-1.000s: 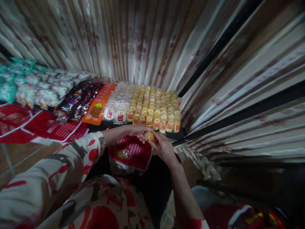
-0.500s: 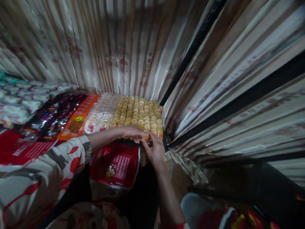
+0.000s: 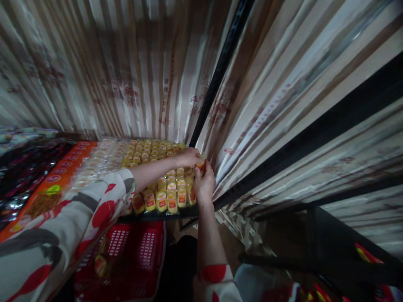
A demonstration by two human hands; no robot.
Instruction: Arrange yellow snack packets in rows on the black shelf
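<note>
My left hand (image 3: 189, 157) reaches over the right back part of the shelf, its fingers curled at a small yellow wrapped snack (image 3: 200, 163). From below, my right hand (image 3: 205, 184) grips the same packet between thumb and fingers. Under and beside my hands stand rows of yellow wrapped snacks (image 3: 161, 200), packed close together with red and white labels on the front ones. My left forearm crosses over some of these rows. The fingers partly hide the held packet.
Left of the rows lie clear packs of pale snacks (image 3: 97, 163), an orange packet (image 3: 59, 178) and dark shiny packets (image 3: 28, 172). A red plastic basket (image 3: 138, 268) with a wrapped piece in it is below. Dark frame bars (image 3: 267, 159) and pleated curtain (image 3: 135, 63) enclose the back and right.
Both hands have moved from the front edge of the yellow rows to their right back corner, with the packet between them. The view has shifted to the right and closer.
</note>
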